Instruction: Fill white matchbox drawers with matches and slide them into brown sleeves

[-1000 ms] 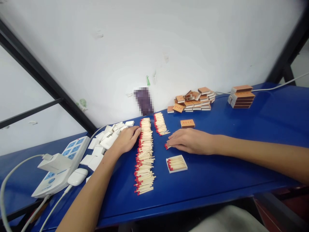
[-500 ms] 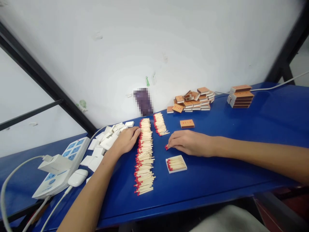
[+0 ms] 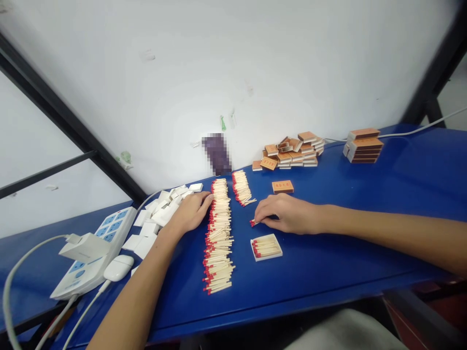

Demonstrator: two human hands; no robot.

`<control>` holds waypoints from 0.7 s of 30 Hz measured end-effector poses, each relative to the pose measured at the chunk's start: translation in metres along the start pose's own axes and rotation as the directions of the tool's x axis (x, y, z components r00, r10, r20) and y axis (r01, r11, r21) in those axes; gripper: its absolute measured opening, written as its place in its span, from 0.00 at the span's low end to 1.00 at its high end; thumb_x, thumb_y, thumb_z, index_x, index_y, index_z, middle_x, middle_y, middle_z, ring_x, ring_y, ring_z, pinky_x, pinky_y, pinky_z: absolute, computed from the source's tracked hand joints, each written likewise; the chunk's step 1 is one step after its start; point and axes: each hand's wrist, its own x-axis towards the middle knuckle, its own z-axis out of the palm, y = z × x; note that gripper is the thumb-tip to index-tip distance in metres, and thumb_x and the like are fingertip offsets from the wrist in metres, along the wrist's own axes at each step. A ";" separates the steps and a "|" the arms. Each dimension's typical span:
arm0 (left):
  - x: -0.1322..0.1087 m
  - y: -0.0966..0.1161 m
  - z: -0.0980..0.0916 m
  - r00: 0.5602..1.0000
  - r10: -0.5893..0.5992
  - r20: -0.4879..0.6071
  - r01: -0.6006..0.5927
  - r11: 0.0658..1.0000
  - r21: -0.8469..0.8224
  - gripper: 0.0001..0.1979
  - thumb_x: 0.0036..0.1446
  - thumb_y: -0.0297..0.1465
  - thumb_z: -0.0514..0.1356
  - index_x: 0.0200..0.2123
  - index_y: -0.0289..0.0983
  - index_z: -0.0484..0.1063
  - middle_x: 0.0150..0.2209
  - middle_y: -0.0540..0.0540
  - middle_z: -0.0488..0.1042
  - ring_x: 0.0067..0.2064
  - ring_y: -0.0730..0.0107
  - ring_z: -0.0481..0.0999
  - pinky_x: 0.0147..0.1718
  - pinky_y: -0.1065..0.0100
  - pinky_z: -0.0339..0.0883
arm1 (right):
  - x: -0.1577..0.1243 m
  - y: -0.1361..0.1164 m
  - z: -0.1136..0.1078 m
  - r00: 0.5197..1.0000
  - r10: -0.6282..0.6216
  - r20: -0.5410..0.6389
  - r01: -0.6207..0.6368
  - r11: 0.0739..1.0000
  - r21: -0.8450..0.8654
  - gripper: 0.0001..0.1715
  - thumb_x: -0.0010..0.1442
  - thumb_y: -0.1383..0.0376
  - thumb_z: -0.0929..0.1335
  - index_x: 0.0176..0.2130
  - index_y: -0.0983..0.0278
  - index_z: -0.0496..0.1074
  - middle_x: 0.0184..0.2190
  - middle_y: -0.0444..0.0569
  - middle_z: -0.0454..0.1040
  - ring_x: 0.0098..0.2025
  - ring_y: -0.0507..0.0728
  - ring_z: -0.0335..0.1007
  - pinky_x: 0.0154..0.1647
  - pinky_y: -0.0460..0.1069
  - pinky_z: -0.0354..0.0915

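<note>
Between the thumb and fingertips of my right hand [image 3: 292, 214] are a few matches [image 3: 252, 222], held low over the table, with their red heads poking out to the left. Just below that hand lies a white matchbox tray [image 3: 267, 258] with several matches in it. My left hand [image 3: 192, 212] rests with its fingers stretched out and holds nothing. Its thumb tip is at the left side of a long row of matches [image 3: 220, 233]. A shorter row of matches [image 3: 241, 187] lies to the right of the long one. An orange matchbox sleeve [image 3: 282, 186] sits beyond my right hand.
White trays [image 3: 160, 214] are heaped beside my left hand. Orange matchbox sleeves [image 3: 292, 153] are piled against the wall, with a stack of matchboxes [image 3: 364, 146] further right. A power strip [image 3: 116, 223], a charger [image 3: 85, 248] and a white earphone case [image 3: 118, 268] lie at left on the blue table [image 3: 328, 272].
The fingers of my right hand have shifted slightly around the matches they pinch. My left hand stays in place, and the rows and the tray look the same.
</note>
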 end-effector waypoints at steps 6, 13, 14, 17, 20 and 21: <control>-0.001 0.000 0.000 1.000 0.002 -0.013 -0.002 1.000 -0.011 0.26 0.69 0.44 0.41 0.42 0.38 0.75 0.43 0.41 0.79 0.43 0.55 0.77 0.45 0.59 0.67 | 0.001 -0.001 -0.001 1.000 0.028 -0.013 -0.027 0.992 0.125 0.12 0.62 0.71 0.66 0.41 0.63 0.80 0.39 0.48 0.81 0.41 0.54 0.77 0.43 0.48 0.70; -0.001 -0.002 0.002 1.000 0.012 -0.015 -0.012 1.000 -0.010 0.25 0.69 0.44 0.42 0.43 0.38 0.76 0.46 0.40 0.79 0.46 0.54 0.77 0.48 0.57 0.66 | 0.003 -0.004 -0.003 0.984 0.176 -0.035 -0.160 0.950 0.269 0.09 0.60 0.66 0.68 0.37 0.64 0.80 0.37 0.49 0.81 0.38 0.55 0.77 0.38 0.48 0.71; -0.001 -0.002 0.002 1.000 0.014 -0.013 -0.014 1.000 -0.010 0.25 0.69 0.44 0.42 0.43 0.38 0.76 0.45 0.40 0.79 0.46 0.54 0.77 0.48 0.57 0.66 | 0.003 -0.007 -0.006 0.979 0.201 -0.027 -0.184 0.937 0.298 0.09 0.60 0.65 0.69 0.36 0.64 0.80 0.36 0.49 0.81 0.38 0.55 0.77 0.38 0.48 0.72; 0.000 -0.003 0.002 1.000 0.012 -0.009 -0.012 1.000 -0.008 0.25 0.69 0.44 0.42 0.44 0.38 0.76 0.44 0.40 0.79 0.45 0.54 0.77 0.48 0.57 0.66 | 0.001 -0.019 -0.017 0.970 0.243 0.002 -0.226 0.899 0.375 0.07 0.58 0.64 0.70 0.34 0.63 0.80 0.36 0.48 0.82 0.38 0.56 0.77 0.40 0.49 0.73; 0.000 -0.003 0.003 1.000 0.008 -0.010 -0.008 1.000 -0.006 0.25 0.69 0.44 0.42 0.42 0.38 0.76 0.42 0.41 0.79 0.44 0.55 0.77 0.48 0.58 0.66 | -0.003 -0.035 -0.025 0.978 0.210 0.016 -0.202 0.914 0.352 0.07 0.57 0.65 0.70 0.34 0.62 0.80 0.36 0.47 0.82 0.37 0.55 0.77 0.38 0.48 0.72; 0.000 -0.003 0.003 1.000 0.008 -0.012 -0.008 1.000 -0.007 0.25 0.69 0.44 0.42 0.42 0.38 0.76 0.42 0.41 0.79 0.44 0.55 0.77 0.47 0.58 0.66 | -0.005 -0.040 -0.026 0.982 0.190 0.018 -0.185 0.925 0.333 0.07 0.57 0.66 0.70 0.34 0.62 0.80 0.34 0.46 0.82 0.35 0.55 0.77 0.37 0.47 0.72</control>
